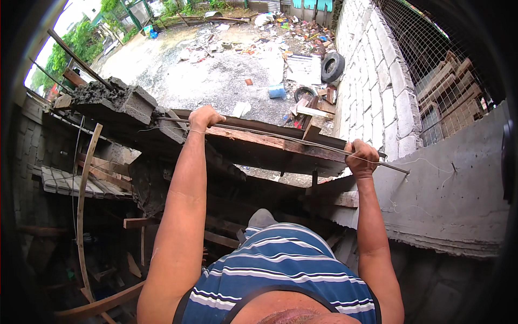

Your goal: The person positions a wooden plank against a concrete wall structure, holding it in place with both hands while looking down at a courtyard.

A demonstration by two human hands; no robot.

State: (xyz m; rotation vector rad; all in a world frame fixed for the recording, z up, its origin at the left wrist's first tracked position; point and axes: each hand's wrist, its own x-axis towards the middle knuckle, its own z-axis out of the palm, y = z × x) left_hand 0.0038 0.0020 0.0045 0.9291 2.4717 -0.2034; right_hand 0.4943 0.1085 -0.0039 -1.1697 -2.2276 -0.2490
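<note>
A thin steel rod (302,142) runs across in front of me, from the concrete blocks on the left to the grey concrete wall on the right. My left hand (204,117) is closed round it near the blocks, above a wooden board (253,137). Farther right, my right hand (361,158) grips the same rod in a fist, close to the wall. The rod's right end (398,169) sticks out past this fist. A thin string (418,159) trails from around the right hand over the wall. Fingers of both hands are partly hidden from above.
Concrete blocks with rough mortar (121,100) stand at left. A grey wall (453,200) and a whitish block wall (372,70) rise at right. Below me lie dark gaps, beams and an upright wooden strip (83,210). Beyond, the ground holds litter, a tire (333,67) and a blue bucket (277,90).
</note>
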